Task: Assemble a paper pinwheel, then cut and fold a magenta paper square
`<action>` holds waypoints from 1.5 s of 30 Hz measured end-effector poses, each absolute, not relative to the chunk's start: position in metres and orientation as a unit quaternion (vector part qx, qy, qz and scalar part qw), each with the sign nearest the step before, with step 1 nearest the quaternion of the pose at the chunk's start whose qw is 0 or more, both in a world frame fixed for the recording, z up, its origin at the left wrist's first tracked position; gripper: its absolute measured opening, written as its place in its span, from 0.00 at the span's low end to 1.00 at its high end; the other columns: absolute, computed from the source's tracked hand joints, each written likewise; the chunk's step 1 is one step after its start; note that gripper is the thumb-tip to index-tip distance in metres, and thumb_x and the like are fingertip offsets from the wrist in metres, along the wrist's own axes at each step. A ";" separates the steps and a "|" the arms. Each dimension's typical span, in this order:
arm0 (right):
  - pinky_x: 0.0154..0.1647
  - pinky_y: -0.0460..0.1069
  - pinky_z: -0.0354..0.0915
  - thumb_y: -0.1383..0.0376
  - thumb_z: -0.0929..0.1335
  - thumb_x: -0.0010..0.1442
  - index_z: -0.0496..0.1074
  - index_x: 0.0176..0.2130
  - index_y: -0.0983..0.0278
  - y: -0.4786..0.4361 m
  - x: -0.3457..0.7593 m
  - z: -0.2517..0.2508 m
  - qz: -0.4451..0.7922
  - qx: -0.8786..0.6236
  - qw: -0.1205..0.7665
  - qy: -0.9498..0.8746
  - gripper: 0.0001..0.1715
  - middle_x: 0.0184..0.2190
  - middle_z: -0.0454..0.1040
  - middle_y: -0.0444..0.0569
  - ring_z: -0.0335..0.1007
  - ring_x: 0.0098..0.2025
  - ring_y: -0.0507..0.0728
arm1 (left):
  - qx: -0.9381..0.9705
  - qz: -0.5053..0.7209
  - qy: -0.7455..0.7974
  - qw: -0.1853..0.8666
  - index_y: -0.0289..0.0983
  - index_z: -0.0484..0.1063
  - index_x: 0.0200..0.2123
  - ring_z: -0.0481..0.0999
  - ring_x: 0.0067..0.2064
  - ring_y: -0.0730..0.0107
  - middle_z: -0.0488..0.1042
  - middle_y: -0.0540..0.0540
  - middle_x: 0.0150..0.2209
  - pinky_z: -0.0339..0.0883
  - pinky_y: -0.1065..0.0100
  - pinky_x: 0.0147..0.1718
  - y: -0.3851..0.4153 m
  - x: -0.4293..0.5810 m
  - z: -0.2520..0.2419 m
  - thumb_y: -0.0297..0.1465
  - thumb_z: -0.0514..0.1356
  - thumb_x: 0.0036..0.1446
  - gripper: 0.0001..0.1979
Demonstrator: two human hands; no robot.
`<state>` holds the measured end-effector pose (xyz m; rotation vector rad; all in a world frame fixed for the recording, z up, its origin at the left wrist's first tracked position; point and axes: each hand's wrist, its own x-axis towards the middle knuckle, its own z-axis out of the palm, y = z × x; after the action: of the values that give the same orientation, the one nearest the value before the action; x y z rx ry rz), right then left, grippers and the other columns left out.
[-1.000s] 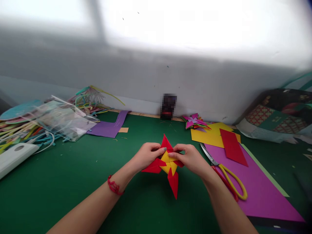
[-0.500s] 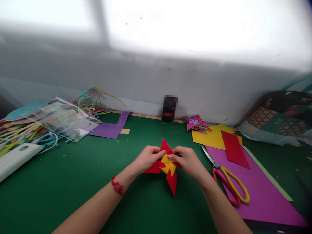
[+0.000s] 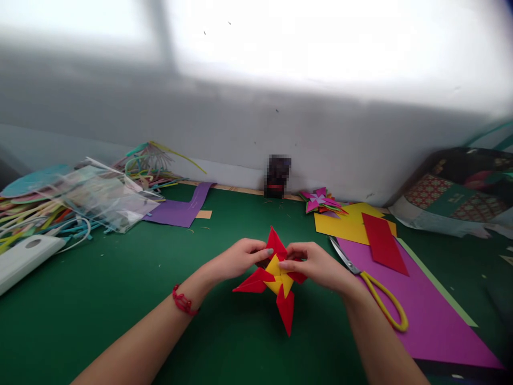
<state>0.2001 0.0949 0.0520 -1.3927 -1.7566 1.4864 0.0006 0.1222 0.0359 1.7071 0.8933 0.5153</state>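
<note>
A folded paper star (image 3: 285, 310), with red points around a yellow centre, is held between both hands above the green table (image 3: 172, 342). My left hand (image 3: 246, 258) pinches the star near its upper red point, thumb on top. My right hand (image 3: 310, 264) grips the right side, its thumb pressed on the yellow centre and its fingers curled behind. The right-hand red point is partly covered by that hand. A red cord bracelet (image 3: 184, 302) circles my left wrist.
Scissors (image 3: 387, 305) lie on purple paper (image 3: 433, 326) at right, near red (image 3: 382, 243) and yellow sheets (image 3: 336, 227). Folded stars (image 3: 319, 200) are piled by the wall. At left are pipe cleaners (image 3: 154, 160), a plastic bag (image 3: 116, 198), purple paper (image 3: 172, 213) and a white device (image 3: 30, 262).
The star has come slightly nearer and its left point shows more fully. My right forearm now covers the scissors' red handle. Both hands keep their hold.
</note>
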 end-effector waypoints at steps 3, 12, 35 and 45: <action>0.21 0.43 0.56 0.54 0.68 0.50 0.71 0.30 0.66 0.096 0.201 0.051 0.546 -0.504 0.232 -0.627 0.17 0.24 0.69 0.44 0.61 0.24 0.49 | 0.756 0.229 0.374 0.486 0.35 0.65 0.26 0.62 0.26 0.75 0.66 0.51 0.25 0.56 0.73 0.26 0.122 0.003 0.033 0.40 0.47 0.59 0.17; 0.22 0.44 0.57 0.54 0.67 0.50 0.70 0.29 0.65 0.094 0.203 0.057 0.518 -0.502 0.213 -0.659 0.16 0.26 0.70 0.44 0.62 0.24 0.49 | 0.743 0.211 0.324 0.546 0.34 0.70 0.31 0.65 0.30 0.72 0.70 0.48 0.29 0.58 0.72 0.28 0.122 -0.002 0.039 0.40 0.49 0.57 0.16; 0.18 0.43 0.52 0.57 0.68 0.49 0.70 0.24 0.66 0.099 0.193 0.039 0.471 -0.539 0.251 -0.652 0.13 0.18 0.65 0.41 0.57 0.19 0.48 | 0.697 0.223 0.408 0.546 0.36 0.61 0.22 0.58 0.24 0.75 0.60 0.52 0.22 0.53 0.72 0.24 0.120 -0.002 0.016 0.42 0.50 0.55 0.17; 0.21 0.43 0.57 0.57 0.69 0.49 0.71 0.26 0.65 0.096 0.187 0.039 0.496 -0.532 0.266 -0.633 0.12 0.22 0.69 0.42 0.62 0.22 0.49 | 0.651 0.208 0.383 0.621 0.34 0.70 0.36 0.69 0.33 0.68 0.72 0.45 0.34 0.61 0.70 0.30 0.117 -0.008 0.031 0.42 0.53 0.54 0.17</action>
<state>0.1870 0.0959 0.0389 -1.4353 -1.7096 1.3393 -0.0076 0.1175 0.0309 1.4967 0.8796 0.4775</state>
